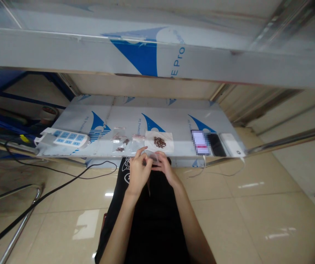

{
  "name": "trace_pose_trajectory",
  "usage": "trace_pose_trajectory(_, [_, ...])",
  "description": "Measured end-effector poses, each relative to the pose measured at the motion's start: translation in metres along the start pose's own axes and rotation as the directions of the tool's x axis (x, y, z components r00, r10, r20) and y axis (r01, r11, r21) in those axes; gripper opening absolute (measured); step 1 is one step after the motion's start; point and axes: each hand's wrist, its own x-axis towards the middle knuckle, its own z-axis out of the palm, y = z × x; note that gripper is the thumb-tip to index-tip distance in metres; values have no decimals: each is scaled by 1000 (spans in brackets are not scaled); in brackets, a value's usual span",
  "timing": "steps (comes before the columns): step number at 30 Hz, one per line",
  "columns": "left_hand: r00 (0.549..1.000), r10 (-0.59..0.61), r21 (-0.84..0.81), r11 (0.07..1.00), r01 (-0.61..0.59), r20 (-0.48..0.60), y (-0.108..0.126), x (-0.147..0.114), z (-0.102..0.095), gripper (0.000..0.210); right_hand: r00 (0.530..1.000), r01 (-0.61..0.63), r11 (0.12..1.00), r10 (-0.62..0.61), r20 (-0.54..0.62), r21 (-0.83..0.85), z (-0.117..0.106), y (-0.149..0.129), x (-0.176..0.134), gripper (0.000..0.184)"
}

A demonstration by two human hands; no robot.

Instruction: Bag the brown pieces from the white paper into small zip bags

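**Brown bits (159, 142): some in bags, plenty loose**

Closest in there's a black garment (157, 220), soft and matte, over shiny beige floor tiles (215, 220). Just past it, at the near edge of the shelf (174, 113), the left hand (140, 167) and right hand (166, 167) are working together on what looks like a small clear bag (154, 156). Left thumb and forefinger look pinched together on its left side, right thumb and fingers look clamped on the other. It's thin, see-through, a bit floppy. Can't tell if anything's in it, too blurry.

Right behind the hands, on the shelf, is the loose pile: short, dark, stubby pieces, kinda glossy, heaped on a flat white sheet (169, 138). To the left lie more clear baggies (120, 134), crinkly and catching the light, with brown clumps showing in or under the plastic. My guess: a few portions are done and most of the heap is left, so I'd call it early-ish. No way to count from here.

Same near strip of shelf: a smooth white power strip (72, 138) with blue squares far left; on the right, a phone with a blurred-out screen (200, 142), a glossy dark phone (218, 144) and a rounded white block (229, 145).

Farther back it's just slick grey film with blue printed triangles, then a plain pale wall (146, 85).
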Motion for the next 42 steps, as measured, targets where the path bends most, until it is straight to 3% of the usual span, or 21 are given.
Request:
trace_pose_trajectory(2, [998, 32, -85, 996, -28, 46, -5, 1, 1, 20, 983, -184, 966, 183, 24, 180, -4, 8, 6, 51])
trace_pose_trajectory(4, [993, 68, -167, 985, -51, 97, -9, 1, 3, 19, 958, -286, 925, 284, 46, 249, -10, 15, 11, 57])
trace_pose_trajectory(9, [980, 109, -271, 961, -61, 164, -20, 0, 10, 20, 936, -339, 901, 351, 3, 270, -30, 30, 15, 37])
trace_pose_trajectory(13, [986, 68, -242, 970, -31, 149, -36, 3, 16, 17, 945, -225, 928, 282, -164, 298, -42, 28, 19, 27])
trace_pose_trajectory(16, [992, -2, -190, 982, 26, 126, -51, 4, 22, 25, 922, -87, 940, 201, -330, 328, -50, 22, 27, 28])
trace_pose_trajectory(19, [990, -42, -55, 997, 50, 132, -63, 5, 30, 39, 859, 21, 962, 121, -497, 271, -58, 22, 40, 32])
trace_pose_trajectory(22, [981, -17, 78, 997, 2, 191, -68, 6, 40, 48, 783, 68, 985, 44, -620, 156, -62, 27, 52, 39])
trace_pose_trajectory(26, [951, 35, 178, 980, -93, 309, -69, 14, 58, 52, 750, 95, 994, -38, -661, 50, -62, 29, 62, 47])
trace_pose_trajectory(32, [894, 51, 260, 948, -184, 446, -80, 28, 83, 54, 766, 98, 995, -60, -640, 24, -61, 21, 67, 53])
trace_pose_trajectory(42, [888, -1, 300, 942, -154, 459, -88, 29, 93, 57, 753, 134, 990, -124, -646, -34, -61, 16, 69, 53])
